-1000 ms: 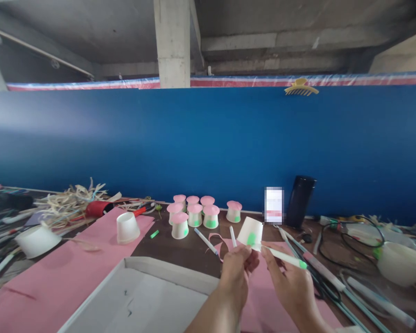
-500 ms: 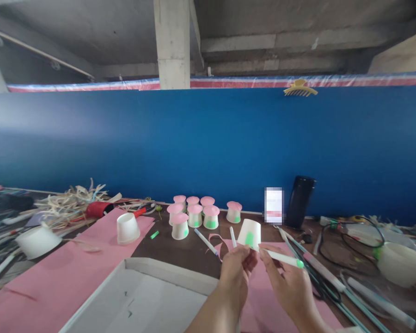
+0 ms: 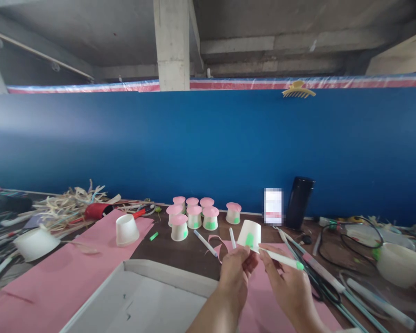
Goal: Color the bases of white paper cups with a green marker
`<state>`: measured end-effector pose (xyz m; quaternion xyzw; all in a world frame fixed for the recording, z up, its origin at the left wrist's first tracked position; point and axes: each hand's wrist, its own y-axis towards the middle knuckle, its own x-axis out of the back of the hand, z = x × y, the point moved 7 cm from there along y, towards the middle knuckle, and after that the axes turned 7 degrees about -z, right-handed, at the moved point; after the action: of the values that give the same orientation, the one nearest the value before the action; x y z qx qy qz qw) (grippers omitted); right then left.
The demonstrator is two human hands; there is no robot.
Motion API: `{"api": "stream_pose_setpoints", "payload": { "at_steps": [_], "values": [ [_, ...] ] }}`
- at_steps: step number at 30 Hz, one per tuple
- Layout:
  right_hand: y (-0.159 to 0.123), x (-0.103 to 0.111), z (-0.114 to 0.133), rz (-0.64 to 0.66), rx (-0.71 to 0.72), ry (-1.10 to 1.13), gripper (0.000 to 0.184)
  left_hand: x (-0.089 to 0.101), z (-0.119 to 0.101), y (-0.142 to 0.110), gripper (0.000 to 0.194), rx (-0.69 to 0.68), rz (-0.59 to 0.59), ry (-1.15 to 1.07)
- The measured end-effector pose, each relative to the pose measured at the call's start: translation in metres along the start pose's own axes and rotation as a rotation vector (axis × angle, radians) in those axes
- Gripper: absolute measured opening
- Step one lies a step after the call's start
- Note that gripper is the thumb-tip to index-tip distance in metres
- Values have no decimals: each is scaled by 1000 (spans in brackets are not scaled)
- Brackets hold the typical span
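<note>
My left hand (image 3: pixel 236 273) pinches the rim of a white paper cup (image 3: pixel 245 230), which is upside down and slightly tilted. A green patch of colour marks the cup's side. In my right hand (image 3: pixel 288 282) is a white marker with a green end (image 3: pixel 282 258), its tip close to the cup's lower edge; whether it touches I cannot tell. Beyond my hands stand several upturned cups with pink round tops (image 3: pixel 179 226) and green patches. A small green marker cap (image 3: pixel 154 236) and a capped marker (image 3: pixel 205 243) lie on the dark table.
A shallow white tray (image 3: pixel 169 273) is in front. Pink paper (image 3: pixel 100 259) carries a plain white cup (image 3: pixel 127 230) at left. Paper strips (image 3: pixel 76 203) pile up farther left. Scissors (image 3: pixel 319 282), a black cylinder (image 3: pixel 300 202) and white bowl (image 3: pixel 402 263) are right.
The view has shifted very slightly. Both hands keep hold of the cup and marker in nearly the same place.
</note>
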<state>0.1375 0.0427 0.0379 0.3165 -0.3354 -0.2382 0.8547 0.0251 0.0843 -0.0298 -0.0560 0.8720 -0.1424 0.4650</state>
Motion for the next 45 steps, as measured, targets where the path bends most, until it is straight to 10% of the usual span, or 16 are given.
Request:
{"api": "stream_pose_setpoints", "payload": {
  "at_steps": [45],
  "values": [
    [0,3,-5,-41,-1,-6,38,1,3,0,2,20,-16,20]
  ]
}}
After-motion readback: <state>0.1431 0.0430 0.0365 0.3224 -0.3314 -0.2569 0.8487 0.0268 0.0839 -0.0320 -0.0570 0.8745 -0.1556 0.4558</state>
